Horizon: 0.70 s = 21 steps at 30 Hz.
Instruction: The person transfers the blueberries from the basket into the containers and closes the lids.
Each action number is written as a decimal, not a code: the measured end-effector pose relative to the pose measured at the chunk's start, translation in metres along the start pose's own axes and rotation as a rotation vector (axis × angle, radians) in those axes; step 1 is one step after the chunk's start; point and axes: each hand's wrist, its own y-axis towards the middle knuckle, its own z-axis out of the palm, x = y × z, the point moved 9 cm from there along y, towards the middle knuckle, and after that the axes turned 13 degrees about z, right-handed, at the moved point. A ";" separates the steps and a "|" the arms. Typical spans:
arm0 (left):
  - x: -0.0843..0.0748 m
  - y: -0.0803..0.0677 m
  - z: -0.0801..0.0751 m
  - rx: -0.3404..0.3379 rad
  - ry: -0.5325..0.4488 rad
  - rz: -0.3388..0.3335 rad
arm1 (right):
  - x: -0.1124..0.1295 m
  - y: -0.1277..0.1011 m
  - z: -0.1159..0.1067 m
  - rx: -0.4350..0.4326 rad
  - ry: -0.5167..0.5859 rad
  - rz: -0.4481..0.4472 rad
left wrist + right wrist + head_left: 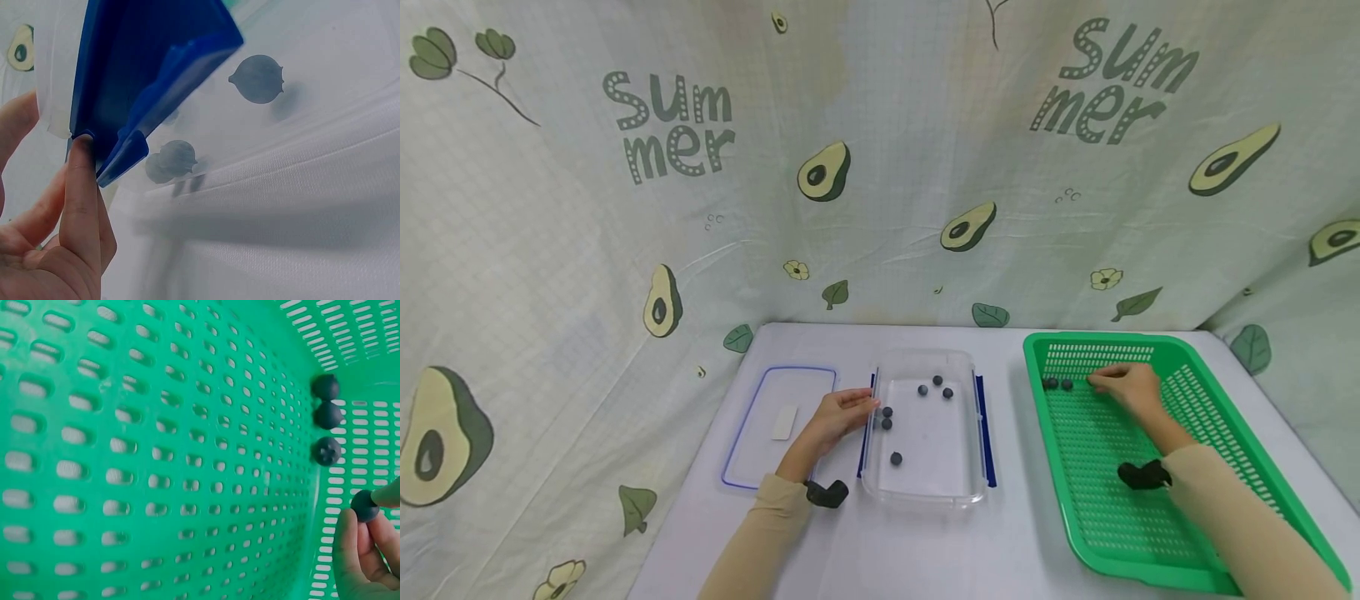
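Avocado-print cloth with "Summer" lettering hangs behind and to both sides of a pale bench, and on it sit three things in a row: a flat clear lid with a blue edge, a clear plastic box with blue side clips, and a green slotted basket.

Judging by how the berries lie, the moving of them from basket to box looks well along but not finished. Six dark berries already rest on the floor of the box, three near its far end, two at its left wall and one nearer the front. Against the far wall of the basket a few loose ones remain, lined up close together; the wrist view shows three.

A person's right hand is down in the far part of the basket, and its grip is a pinch: thumb and fingertip hold one more berry just beside the others. The left hand rests at the left wall of the box, fingers straight, one fingertip touching the blue clip; it holds nothing.

These berries are small, round, matt blue-grey, each with a little puckered crown at one end, like blueberries.
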 end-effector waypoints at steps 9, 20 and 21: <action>0.000 0.000 0.000 0.005 0.006 -0.001 | 0.007 -0.008 -0.008 0.015 0.035 0.000; -0.001 0.001 0.000 0.006 0.014 0.003 | 0.026 -0.022 -0.016 0.024 0.057 -0.074; -0.001 0.001 0.000 0.006 0.014 0.003 | 0.028 -0.024 -0.016 0.030 0.061 -0.079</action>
